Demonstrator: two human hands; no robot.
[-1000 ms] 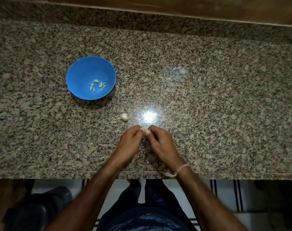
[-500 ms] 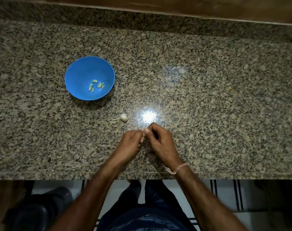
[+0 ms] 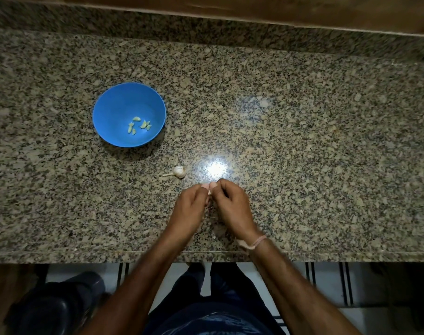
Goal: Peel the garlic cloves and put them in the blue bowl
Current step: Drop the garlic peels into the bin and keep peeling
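Note:
A blue bowl stands on the granite counter at the left, with several peeled pale green garlic cloves in its bottom. A small white garlic bulb with a thin stem lies on the counter between the bowl and my hands. My left hand and my right hand meet fingertip to fingertip near the counter's front edge, both pinching a small garlic clove. The fingers hide most of that clove.
The counter's front edge runs just below my wrists. A raised granite back ledge borders the far side. A lamp's bright reflection lies just beyond my hands. Thin bits of garlic skin lie under my wrists.
My hands have stayed together on the clove, with only small shifts of the fingers. The bowl and the bulb have not moved.

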